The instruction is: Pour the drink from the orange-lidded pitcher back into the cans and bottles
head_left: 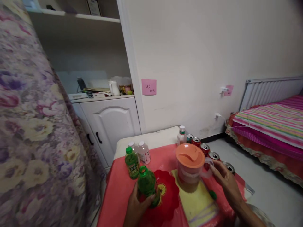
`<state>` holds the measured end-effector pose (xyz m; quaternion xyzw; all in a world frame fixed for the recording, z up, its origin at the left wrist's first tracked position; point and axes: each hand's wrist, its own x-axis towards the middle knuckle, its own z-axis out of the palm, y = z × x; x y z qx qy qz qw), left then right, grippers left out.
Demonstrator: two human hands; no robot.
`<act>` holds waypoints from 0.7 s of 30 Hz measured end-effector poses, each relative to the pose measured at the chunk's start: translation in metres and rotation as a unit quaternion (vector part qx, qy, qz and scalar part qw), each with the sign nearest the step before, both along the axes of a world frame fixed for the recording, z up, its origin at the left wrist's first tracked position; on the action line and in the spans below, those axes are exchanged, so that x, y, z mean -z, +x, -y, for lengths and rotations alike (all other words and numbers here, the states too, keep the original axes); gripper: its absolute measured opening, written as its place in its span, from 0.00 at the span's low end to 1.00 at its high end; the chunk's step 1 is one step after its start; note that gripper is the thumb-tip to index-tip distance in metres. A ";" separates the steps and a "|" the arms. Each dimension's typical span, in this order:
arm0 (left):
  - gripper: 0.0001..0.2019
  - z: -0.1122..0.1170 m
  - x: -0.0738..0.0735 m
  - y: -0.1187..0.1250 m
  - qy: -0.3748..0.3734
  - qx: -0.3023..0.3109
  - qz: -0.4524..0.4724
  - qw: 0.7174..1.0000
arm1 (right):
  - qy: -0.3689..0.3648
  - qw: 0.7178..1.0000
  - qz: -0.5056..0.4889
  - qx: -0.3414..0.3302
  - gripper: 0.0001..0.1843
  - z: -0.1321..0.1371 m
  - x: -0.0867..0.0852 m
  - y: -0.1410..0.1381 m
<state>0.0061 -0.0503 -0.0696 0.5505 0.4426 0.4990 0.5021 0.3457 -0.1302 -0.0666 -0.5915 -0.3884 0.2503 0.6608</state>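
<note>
My left hand [137, 205] is wrapped round an uncapped green plastic bottle [147, 184] above a red scalloped tray [169, 205]. With my right hand [223, 176] I grip the clear handle of a plastic pitcher [189, 173]. An orange lid [190, 156] covers the pitcher's top. It is over a folded yellow cloth [196, 205]; whether it rests on it I cannot tell. A loose green cap [212, 194] lies beside the cloth, below my right hand. Left of the held bottle stands another green bottle [132, 164] with its cap on.
Clear bottles with white caps [144, 153] stand behind the green bottles, and another white-capped bottle [181, 135] at the back. Several drink cans [204, 148] line the right edge of the table [118, 189]. A floral curtain [26, 119] hangs left; a bed [270, 123] stands right.
</note>
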 end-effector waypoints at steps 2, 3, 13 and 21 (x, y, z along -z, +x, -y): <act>0.31 -0.001 0.003 0.000 -0.001 0.004 -0.004 1.000 | 0.002 1.000 -0.013 -0.013 0.24 -0.008 0.002 0.002; 0.31 -0.002 0.005 -0.001 -0.002 0.006 -0.006 1.000 | 0.003 1.000 -0.018 -0.020 0.24 -0.012 0.004 0.004; 0.33 -0.008 0.023 0.004 -0.011 0.027 -0.012 0.999 | 0.021 0.999 -0.011 -0.048 0.24 -0.043 0.026 0.015; 0.32 -0.001 0.014 0.007 0.005 0.073 -0.014 0.997 | 0.051 0.997 -0.038 -0.049 0.26 -0.048 0.010 -0.001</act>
